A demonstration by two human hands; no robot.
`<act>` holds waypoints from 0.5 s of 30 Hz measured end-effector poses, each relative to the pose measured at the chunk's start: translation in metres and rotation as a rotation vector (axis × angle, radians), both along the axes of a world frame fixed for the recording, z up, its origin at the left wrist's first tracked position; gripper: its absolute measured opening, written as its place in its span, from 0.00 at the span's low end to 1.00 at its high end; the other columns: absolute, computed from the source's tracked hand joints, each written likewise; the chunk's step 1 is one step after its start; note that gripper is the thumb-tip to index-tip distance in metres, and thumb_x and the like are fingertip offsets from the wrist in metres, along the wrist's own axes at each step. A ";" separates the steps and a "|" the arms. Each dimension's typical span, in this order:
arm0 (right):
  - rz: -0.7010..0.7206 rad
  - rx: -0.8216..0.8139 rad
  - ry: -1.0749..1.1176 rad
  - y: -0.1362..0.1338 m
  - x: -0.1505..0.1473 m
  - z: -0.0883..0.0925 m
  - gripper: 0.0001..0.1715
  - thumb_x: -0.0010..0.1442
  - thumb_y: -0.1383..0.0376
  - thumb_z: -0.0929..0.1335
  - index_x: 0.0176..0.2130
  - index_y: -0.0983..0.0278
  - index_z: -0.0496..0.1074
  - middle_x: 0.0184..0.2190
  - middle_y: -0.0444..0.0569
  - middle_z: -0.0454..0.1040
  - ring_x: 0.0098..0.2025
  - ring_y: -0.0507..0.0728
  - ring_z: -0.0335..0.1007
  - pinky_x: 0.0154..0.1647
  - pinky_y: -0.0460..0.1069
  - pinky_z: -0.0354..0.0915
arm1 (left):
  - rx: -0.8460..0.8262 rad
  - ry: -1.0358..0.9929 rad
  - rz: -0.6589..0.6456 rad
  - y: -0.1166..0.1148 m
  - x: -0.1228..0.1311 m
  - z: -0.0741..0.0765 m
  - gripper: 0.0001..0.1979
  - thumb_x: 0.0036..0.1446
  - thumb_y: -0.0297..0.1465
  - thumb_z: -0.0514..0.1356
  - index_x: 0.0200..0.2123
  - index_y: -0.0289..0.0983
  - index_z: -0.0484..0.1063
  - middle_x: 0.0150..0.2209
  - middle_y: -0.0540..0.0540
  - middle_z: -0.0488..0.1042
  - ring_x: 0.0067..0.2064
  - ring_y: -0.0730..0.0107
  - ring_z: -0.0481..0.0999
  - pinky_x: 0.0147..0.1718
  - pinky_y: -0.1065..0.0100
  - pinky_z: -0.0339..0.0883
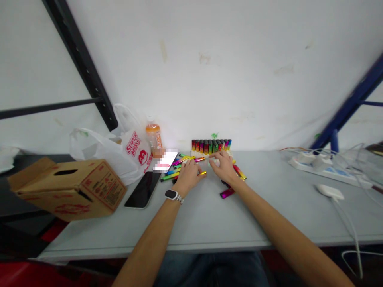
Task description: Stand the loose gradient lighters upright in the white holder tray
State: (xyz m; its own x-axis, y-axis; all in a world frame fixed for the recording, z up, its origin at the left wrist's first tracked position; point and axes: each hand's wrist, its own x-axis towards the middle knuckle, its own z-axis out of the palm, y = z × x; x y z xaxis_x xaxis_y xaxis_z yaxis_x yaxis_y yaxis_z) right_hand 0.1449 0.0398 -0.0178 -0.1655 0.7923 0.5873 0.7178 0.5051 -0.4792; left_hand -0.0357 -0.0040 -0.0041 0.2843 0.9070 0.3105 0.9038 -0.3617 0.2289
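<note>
My left hand (189,174) is curled over loose, shiny multicoloured lighters (171,175). A gold-ended lighter (202,173) sticks out beside its thumb, apparently held in the fingers. Opposite it, my right hand (224,166) has its fingers bent around a small whitish thing that I cannot make out. Just behind the hands, a low tray holds rows of upright lighters (206,146) with dark ends on top. More lighters (239,172) lie to the right of my right hand, and a purple one (227,193) lies below its wrist.
At left are an open cardboard box (74,187), a white plastic bag (119,155), an orange drink bottle (153,133) and a dark phone (143,189). A power strip (329,171) and a white charger (330,192) with cables lie right. A wall closes off the grey table's (209,227) back.
</note>
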 end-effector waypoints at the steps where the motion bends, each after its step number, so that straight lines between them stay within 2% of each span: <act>1: 0.010 -0.013 0.025 -0.004 0.000 -0.001 0.13 0.62 0.60 0.66 0.44 0.60 0.77 0.42 0.52 0.72 0.50 0.63 0.65 0.52 0.57 0.56 | 0.020 -0.030 -0.024 0.001 0.002 -0.001 0.10 0.58 0.38 0.64 0.35 0.36 0.76 0.43 0.40 0.74 0.50 0.53 0.72 0.52 0.55 0.62; 6: 0.058 -0.027 0.197 -0.012 0.005 0.003 0.13 0.64 0.58 0.64 0.36 0.62 0.75 0.35 0.50 0.73 0.42 0.59 0.67 0.47 0.53 0.60 | -0.006 -0.389 -0.152 0.004 0.013 -0.001 0.10 0.68 0.38 0.52 0.42 0.38 0.67 0.35 0.47 0.75 0.36 0.65 0.75 0.37 0.66 0.64; 9: 0.068 -0.032 0.297 -0.014 0.009 0.004 0.15 0.65 0.57 0.63 0.33 0.62 0.73 0.31 0.48 0.71 0.36 0.57 0.65 0.42 0.51 0.60 | -0.025 -0.594 -0.201 0.003 0.022 -0.002 0.13 0.70 0.41 0.47 0.45 0.39 0.64 0.28 0.52 0.71 0.28 0.70 0.71 0.30 0.70 0.60; 11: 0.077 -0.045 0.345 -0.014 0.011 0.004 0.16 0.65 0.56 0.63 0.32 0.63 0.72 0.30 0.47 0.70 0.34 0.56 0.63 0.39 0.50 0.60 | 0.018 -0.643 -0.181 0.002 0.028 -0.002 0.14 0.70 0.41 0.47 0.45 0.39 0.65 0.27 0.53 0.69 0.28 0.71 0.69 0.30 0.70 0.59; 15: 0.122 -0.105 0.401 -0.015 0.012 0.004 0.18 0.65 0.53 0.63 0.33 0.63 0.73 0.30 0.47 0.71 0.34 0.56 0.65 0.38 0.50 0.60 | 0.058 -0.655 -0.142 0.001 0.035 -0.005 0.13 0.69 0.40 0.49 0.40 0.38 0.67 0.32 0.49 0.71 0.35 0.68 0.71 0.38 0.67 0.64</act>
